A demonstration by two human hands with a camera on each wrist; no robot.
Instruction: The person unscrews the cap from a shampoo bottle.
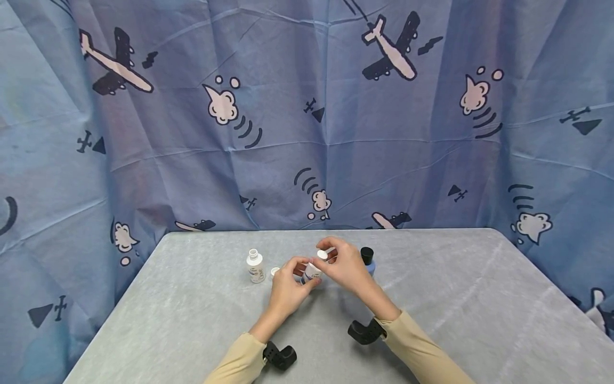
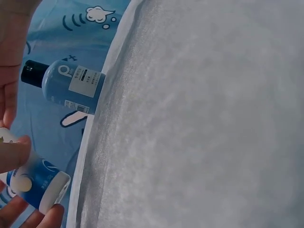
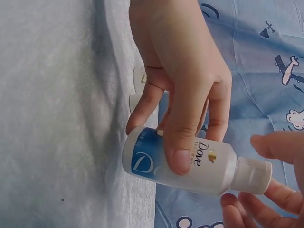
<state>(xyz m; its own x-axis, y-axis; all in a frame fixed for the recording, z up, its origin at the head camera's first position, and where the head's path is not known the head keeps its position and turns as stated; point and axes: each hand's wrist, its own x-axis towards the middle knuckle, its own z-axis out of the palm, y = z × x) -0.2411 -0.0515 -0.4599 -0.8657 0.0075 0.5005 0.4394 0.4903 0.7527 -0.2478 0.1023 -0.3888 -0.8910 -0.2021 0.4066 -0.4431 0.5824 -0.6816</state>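
My left hand (image 1: pixel 286 292) grips a white and blue Dove bottle (image 3: pixel 190 164) around its body, the thumb across the label. The bottle is tilted, with its white flip-top cap (image 3: pixel 254 175) towards my right hand (image 1: pixel 347 269). That hand's thumb (image 3: pixel 278 144) and fingers are spread around the cap, with a gap showing between thumb and cap in the right wrist view. In the left wrist view, the bottle's base (image 2: pixel 54 192) rests near the left fingertips.
Left of the hands, a white bottle (image 1: pixel 256 271) stands with its neck uncovered. A small white cap (image 1: pixel 275 271) lies between it and my left hand. Behind my right hand stands a blue bottle (image 2: pixel 73 85) with a black cap. A patterned curtain (image 1: pixel 288 106) hangs behind the table (image 1: pixel 168 320).
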